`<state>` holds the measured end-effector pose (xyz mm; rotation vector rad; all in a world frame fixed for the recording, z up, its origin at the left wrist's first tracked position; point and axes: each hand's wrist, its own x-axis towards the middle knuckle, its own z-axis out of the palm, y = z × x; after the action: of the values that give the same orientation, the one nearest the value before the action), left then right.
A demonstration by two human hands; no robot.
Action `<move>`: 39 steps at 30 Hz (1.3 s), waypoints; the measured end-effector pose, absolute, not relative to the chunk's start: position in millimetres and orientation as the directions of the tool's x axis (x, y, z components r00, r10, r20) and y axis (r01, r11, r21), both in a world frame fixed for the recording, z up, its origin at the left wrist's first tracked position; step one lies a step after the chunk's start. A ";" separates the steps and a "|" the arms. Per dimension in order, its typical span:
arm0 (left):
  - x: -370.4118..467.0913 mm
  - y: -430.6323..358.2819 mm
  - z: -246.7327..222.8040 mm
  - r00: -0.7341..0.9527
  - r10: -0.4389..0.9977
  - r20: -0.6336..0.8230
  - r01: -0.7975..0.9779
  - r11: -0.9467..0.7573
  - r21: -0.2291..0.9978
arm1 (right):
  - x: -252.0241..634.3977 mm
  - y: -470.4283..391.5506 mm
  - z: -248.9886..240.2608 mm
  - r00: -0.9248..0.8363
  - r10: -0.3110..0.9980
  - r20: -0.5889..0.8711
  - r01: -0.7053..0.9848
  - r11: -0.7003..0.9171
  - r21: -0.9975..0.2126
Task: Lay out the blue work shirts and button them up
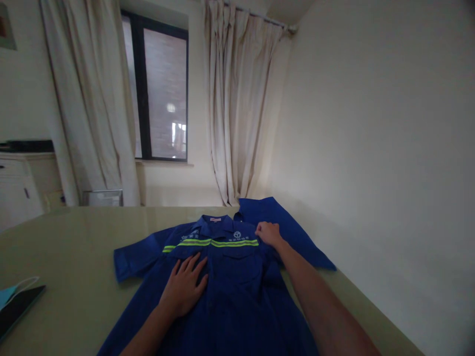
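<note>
A dark blue short-sleeved work shirt lies front up on the table, its collar pointing away from me. A yellow-green reflective stripe crosses the chest, with white printing and a gear emblem above it. My left hand rests flat on the shirt front, fingers spread, below the stripe. At the shoulder on the right, my right hand is closed with the fingers pinched at the fabric; the sleeve on that side is partly hidden by my arm. Behind it lies another blue piece of cloth, reaching towards the wall.
The pale green table meets a white wall on the right. A dark flat object with a light blue face mask lies at the left edge. Beyond are curtains, a window and a white cabinet.
</note>
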<state>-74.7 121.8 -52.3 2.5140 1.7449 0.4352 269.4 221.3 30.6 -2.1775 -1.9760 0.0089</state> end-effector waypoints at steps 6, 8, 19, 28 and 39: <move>-72.9 135.1 -50.0 0.316 0.925 0.209 0.910 -0.358 0.209 | 304.6 219.1 30.6 0.262 0.956 0.134 0.960 -0.244 -0.136; -72.4 137.3 -49.2 0.315 0.924 0.216 0.909 -0.359 0.211 | 314.0 209.3 17.7 0.275 0.958 0.076 0.957 -0.265 -0.122; -70.4 147.3 -47.0 0.296 0.930 0.219 0.908 -0.345 0.239 | 298.1 224.0 77.4 0.064 0.948 0.312 0.998 -0.057 -0.031; -71.3 164.9 -46.3 0.247 0.952 0.183 0.943 -0.279 0.180 | 220.1 172.0 56.0 -0.184 0.883 0.431 0.971 0.233 -0.062; -71.2 188.5 -40.5 0.343 0.838 0.426 0.898 -0.425 0.114 | 149.2 43.9 -37.3 -0.505 0.852 0.136 0.757 0.513 -0.405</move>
<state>-71.2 188.5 -40.5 2.6860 1.7489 0.7074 149.2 43.9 -37.3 -1.3442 -2.4403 0.4231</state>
